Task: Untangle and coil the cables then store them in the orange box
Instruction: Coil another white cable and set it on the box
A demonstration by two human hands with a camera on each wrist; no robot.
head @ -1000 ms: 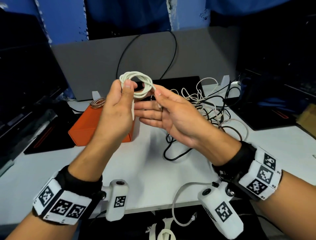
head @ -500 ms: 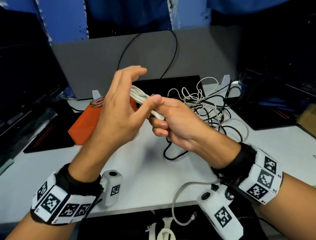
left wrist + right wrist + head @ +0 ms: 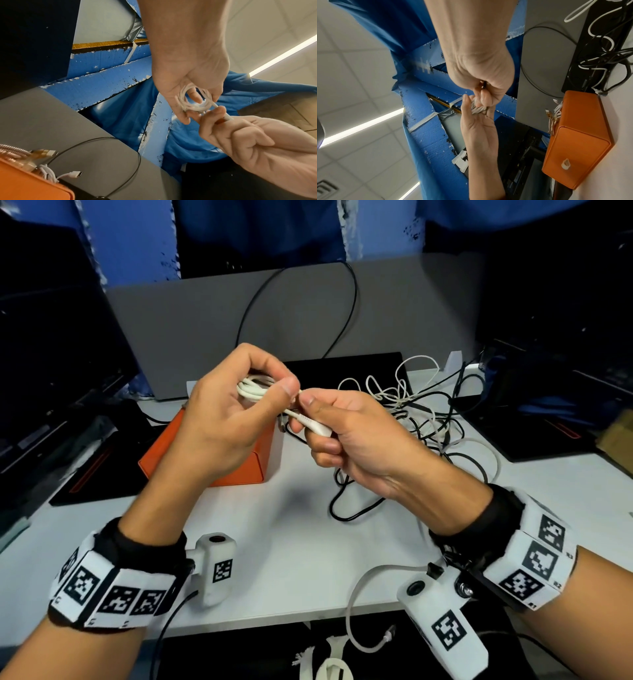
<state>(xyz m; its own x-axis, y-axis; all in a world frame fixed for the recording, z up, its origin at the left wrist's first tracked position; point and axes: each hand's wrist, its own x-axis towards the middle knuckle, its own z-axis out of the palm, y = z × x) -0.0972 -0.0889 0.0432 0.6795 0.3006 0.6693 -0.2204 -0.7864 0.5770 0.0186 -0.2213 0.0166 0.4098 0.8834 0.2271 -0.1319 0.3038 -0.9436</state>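
Nearest, above the white table (image 3: 291, 542), the left hand (image 3: 222, 426) grips a small coil of white cable (image 3: 251, 388), thumb and fingers curled round its loops. Touching it, the right hand (image 3: 356, 440) pinches the coil's free plug end (image 3: 313, 424), its other fingers curled in. The step in hand looks like finishing this coil; the next move calls for tucking that end round or through the loops, then carrying it to the orange box (image 3: 239, 463) just behind, where 2 stored cables already poke out. Farther right lies the tangle of black and white cables (image 3: 428, 419), not yet sorted.
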